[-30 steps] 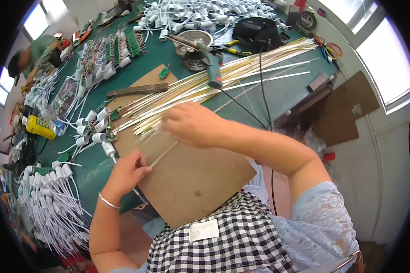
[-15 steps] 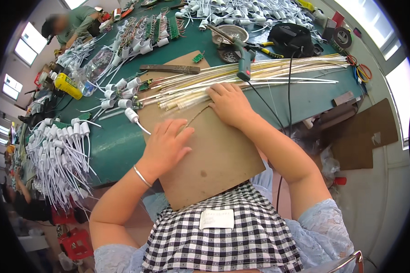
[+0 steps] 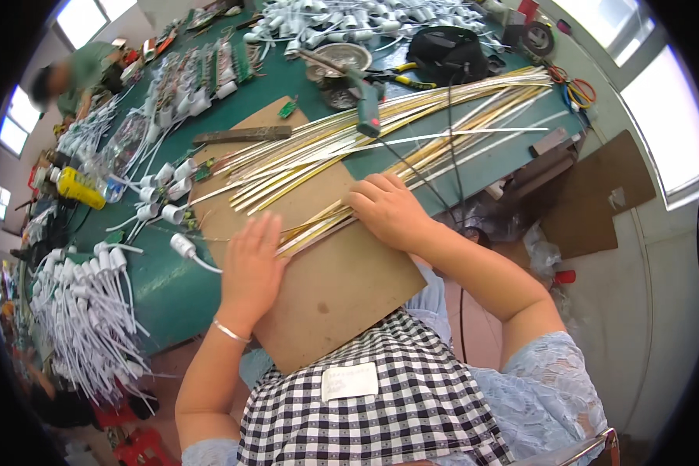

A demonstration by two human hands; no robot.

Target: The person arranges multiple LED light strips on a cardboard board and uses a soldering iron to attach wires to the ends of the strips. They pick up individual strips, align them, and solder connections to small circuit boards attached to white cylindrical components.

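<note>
My right hand (image 3: pixel 384 208) is closed over a small bundle of long thin strips (image 3: pixel 318 227), white and yellowish, lying slantwise across a brown board (image 3: pixel 342 287). The far part of this bundle runs right, past the board onto the green table. My left hand (image 3: pixel 252 268) lies with fingers stretched out and side by side, at the left ends of the strips; its thumb side is against them. Just beyond, a larger pile of similar strips (image 3: pixel 311 159) is spread out. A white lamp socket (image 3: pixel 182 245) with a white wire is left of my left hand.
A corded green-handled tool (image 3: pixel 369 116) rests by a metal bowl (image 3: pixel 340 60). Yellow-handled pliers (image 3: pixel 408 79) and a black cap (image 3: pixel 450 54) lie behind. White wired sockets (image 3: pixel 81 295) hang over the left edge. A dark bar (image 3: pixel 241 134) crosses the board. Another person (image 3: pixel 85 74) sits far left.
A bundle of strips has come toward me, apart from the larger pile, under my right hand. My left hand has moved left and its fingers have straightened. The whole view has shifted.
</note>
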